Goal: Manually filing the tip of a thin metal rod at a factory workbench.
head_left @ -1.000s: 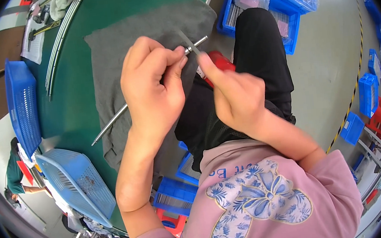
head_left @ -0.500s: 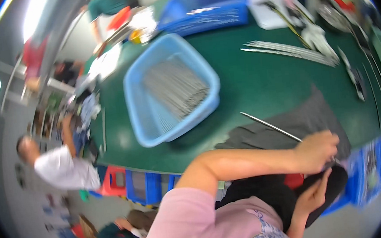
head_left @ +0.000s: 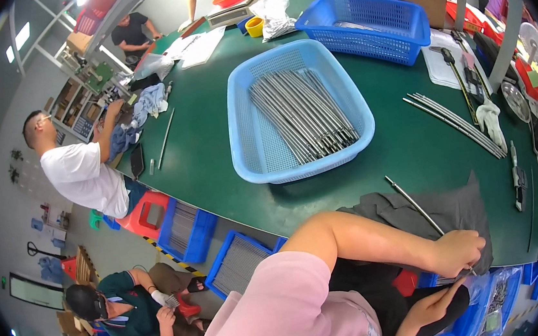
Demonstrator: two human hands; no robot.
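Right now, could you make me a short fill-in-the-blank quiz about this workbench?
1. The left hand holds one end of a thin metal ____.
2. That rod lies across a ____ cloth.
3. The light blue basket is filled with metal ____.
4. The table top is ____.

Missing words: rod; grey; rods; green

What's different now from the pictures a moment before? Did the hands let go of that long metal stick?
No. The left hand still grips the thin metal rod at its near end, over the grey cloth. The right hand has dropped lower, below the table edge, apart from the rod's end. The view swung left, so the light blue basket of metal rods now sits in the middle. The cloth stayed on the green table.
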